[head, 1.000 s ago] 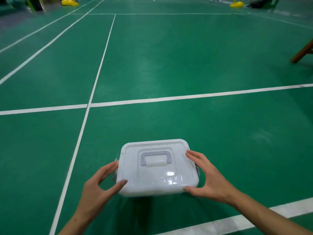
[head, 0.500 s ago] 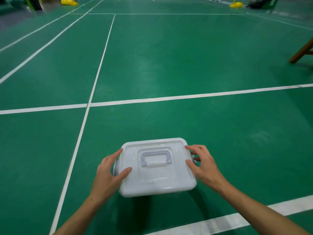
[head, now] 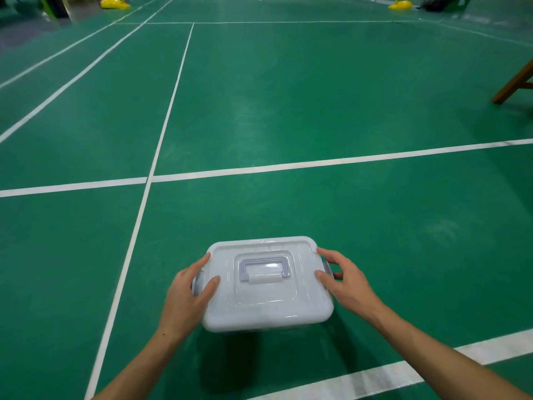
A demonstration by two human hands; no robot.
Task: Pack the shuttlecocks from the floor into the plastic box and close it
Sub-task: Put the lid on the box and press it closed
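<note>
A white plastic box (head: pixel 268 310) stands on the green court floor with its lid on. A pale purple handle (head: pixel 264 268) lies flat in the lid's middle. My left hand (head: pixel 187 295) grips the box's left side, thumb on the lid, fingers over the left side latch. My right hand (head: pixel 344 280) holds the right side, with fingers around the right latch (head: pixel 327 268). No shuttlecocks show on the floor. The box's inside is hidden by the lid.
White court lines (head: pixel 288 167) cross the green floor. A wooden leg (head: pixel 512 85) stands at the far right. Yellow net-post bases (head: pixel 114 3) sit far back at left, and another yellow base (head: pixel 399 6) at right.
Both hands slid from the box's front corners to its side latches. The box sits slightly further from me than before.
</note>
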